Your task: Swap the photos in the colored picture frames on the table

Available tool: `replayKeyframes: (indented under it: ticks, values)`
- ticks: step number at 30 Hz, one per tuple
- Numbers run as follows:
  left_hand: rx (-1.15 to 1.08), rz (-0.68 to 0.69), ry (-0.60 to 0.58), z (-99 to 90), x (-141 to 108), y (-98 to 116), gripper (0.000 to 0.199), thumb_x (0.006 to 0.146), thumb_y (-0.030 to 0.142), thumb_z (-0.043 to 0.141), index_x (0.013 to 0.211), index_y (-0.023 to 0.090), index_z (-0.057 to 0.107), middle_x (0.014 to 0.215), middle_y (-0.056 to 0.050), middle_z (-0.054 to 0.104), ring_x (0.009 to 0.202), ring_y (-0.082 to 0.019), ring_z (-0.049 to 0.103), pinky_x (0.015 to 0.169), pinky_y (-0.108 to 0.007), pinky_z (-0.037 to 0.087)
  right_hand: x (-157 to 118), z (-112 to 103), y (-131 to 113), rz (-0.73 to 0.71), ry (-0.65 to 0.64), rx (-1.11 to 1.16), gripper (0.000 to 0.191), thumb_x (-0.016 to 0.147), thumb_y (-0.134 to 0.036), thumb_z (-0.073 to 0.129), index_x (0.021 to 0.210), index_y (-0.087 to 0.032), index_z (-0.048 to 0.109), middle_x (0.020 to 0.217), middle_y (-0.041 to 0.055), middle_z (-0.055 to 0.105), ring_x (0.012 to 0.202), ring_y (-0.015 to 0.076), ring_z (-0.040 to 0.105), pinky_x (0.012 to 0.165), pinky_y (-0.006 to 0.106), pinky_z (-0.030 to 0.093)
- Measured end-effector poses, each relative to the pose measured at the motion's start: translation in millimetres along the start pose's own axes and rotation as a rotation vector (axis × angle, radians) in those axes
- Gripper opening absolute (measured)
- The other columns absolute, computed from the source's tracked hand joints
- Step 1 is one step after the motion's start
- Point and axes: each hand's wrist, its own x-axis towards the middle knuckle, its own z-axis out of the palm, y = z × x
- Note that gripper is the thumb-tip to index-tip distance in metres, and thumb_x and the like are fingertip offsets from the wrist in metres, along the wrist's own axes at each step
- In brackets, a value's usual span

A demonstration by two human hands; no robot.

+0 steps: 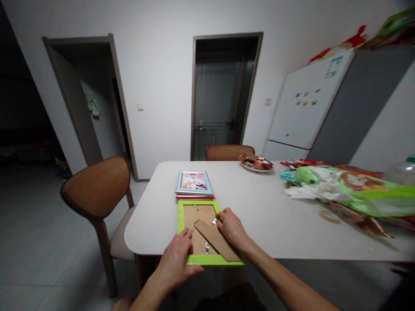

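A green picture frame point(214, 260) lies face down at the table's near edge, its brown backing board point(191, 216) up. Metal clips sit around the board, and a brown stand leg point(215, 239) is slanted across it. My left hand point(177, 255) grips the frame's lower left side, fingertips over the edge by the left clip and thumb along the bottom rail. At the right rail, my right hand point(231, 229) is closed, its fingertips at the frame's edge by the right clip point(214, 221). Just beyond lies a light blue picture frame point(193, 183), stacked on a red one point(194, 197).
On the white table point(259, 216) are a plate of wrapped snacks point(256, 163) at the back and a heap of green packaging point(356, 185) at the right. A wooden chair point(100, 190) stands left; another chair point(229, 152) is behind the table.
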Motion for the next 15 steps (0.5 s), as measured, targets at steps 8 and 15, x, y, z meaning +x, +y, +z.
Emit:
replayKeyframes:
  ticks: [8, 15]
  values:
    - [-0.031, -0.021, 0.003, 0.6, -1, -2, 0.036, 0.048, 0.03, 0.075, 0.076, 0.017, 0.055, 0.124, -0.014, 0.045, 0.119, -0.027, 0.033, 0.098, -0.042, 0.027, 15, 6, -17, -0.113, 0.043, -0.052, 0.029, 0.077, -0.019, 0.041, 0.098, -0.015, 0.061, 0.097, 0.0104, 0.056, 0.091, 0.019, 0.047, 0.081, 0.026, 0.033]
    - [-0.072, 0.01, 0.028, -0.2, -2, -4, 0.031, 0.05, 0.024, 0.075, 0.073, 0.018, 0.054, 0.119, -0.011, 0.05, 0.116, -0.025, 0.038, 0.097, -0.039, 0.029, 42, 26, -47, -0.088, -0.064, -0.089, 0.029, 0.08, -0.026, 0.038, 0.086, -0.016, 0.064, 0.088, 0.0097, 0.058, 0.082, 0.0185, 0.048, 0.072, 0.028, 0.033]
